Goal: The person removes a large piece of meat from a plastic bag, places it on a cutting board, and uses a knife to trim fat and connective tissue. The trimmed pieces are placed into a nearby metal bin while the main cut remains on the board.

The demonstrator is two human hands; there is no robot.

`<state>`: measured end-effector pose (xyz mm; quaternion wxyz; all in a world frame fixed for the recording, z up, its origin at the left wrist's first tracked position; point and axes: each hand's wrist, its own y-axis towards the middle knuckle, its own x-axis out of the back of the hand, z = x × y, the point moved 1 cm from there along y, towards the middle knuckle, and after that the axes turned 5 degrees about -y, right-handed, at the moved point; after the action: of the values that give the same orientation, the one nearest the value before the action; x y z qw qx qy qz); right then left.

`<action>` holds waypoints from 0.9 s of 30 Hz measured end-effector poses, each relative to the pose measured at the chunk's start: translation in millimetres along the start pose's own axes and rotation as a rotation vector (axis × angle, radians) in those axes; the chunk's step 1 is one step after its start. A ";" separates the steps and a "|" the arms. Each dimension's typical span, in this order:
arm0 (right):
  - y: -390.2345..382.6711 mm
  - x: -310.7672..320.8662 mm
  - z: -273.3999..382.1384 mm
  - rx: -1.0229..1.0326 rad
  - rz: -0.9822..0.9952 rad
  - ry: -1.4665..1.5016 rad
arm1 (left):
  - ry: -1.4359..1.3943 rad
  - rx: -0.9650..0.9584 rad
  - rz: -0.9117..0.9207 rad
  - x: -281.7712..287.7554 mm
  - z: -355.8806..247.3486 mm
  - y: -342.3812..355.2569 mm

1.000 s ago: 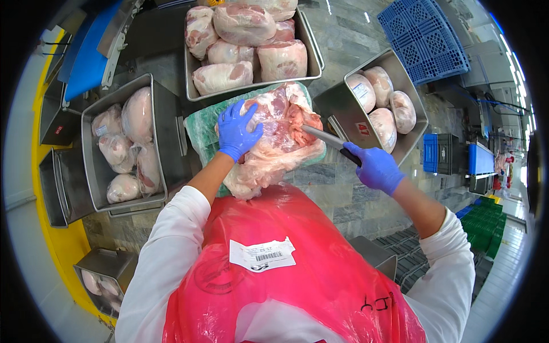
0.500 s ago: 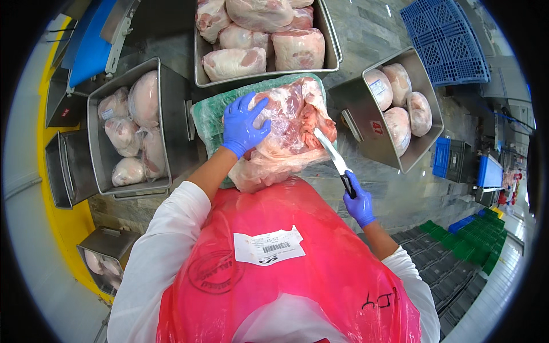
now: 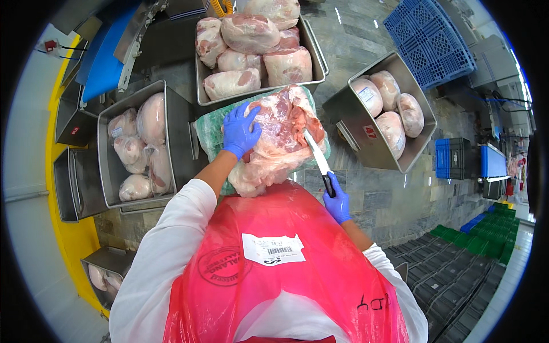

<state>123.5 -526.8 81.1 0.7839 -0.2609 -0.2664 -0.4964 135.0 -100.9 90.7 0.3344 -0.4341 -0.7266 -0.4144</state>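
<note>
A large slab of raw meat (image 3: 277,137) with pale fat lies on a green crate-like surface (image 3: 209,128) in front of me. My left hand (image 3: 240,131), in a blue glove, rests with spread fingers on the meat's left part. In my blue-gloved right hand (image 3: 337,201) is a knife (image 3: 318,157) with a dark handle and a long pale blade, gripped at the handle. Its tip touches the reddish torn area at the meat's right side; whether it is sunk into the flesh I cannot tell.
Beyond the meat stands a metal bin (image 3: 320,64) piled with meat pieces. Metal bins of bagged meat flank me, one at left (image 3: 103,151) and one at right (image 3: 422,150). A blue pallet (image 3: 430,43) is at far right; dark crates (image 3: 452,280) are stacked at lower right.
My right hand and the knife have shifted slightly left and down in the picture. The left hand stays on the meat. The whole view has tilted a little.
</note>
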 end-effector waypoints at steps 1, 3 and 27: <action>-2.6 -2.5 5.6 -0.019 0.004 0.035 | 0.002 0.002 0.000 -0.9 -0.6 -1.2; -11.1 -5.4 20.4 -0.018 -0.031 0.119 | 0.008 0.005 0.006 -1.3 -1.4 -2.6; 46.9 94.6 149.2 0.182 0.109 -0.975 | 0.122 0.071 -0.023 1.5 -23.7 -22.4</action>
<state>177.3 -469.4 246.0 0.6125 -0.4067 -0.6301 -0.2497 117.0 -127.7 95.2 0.3885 -0.3877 -0.7239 -0.4179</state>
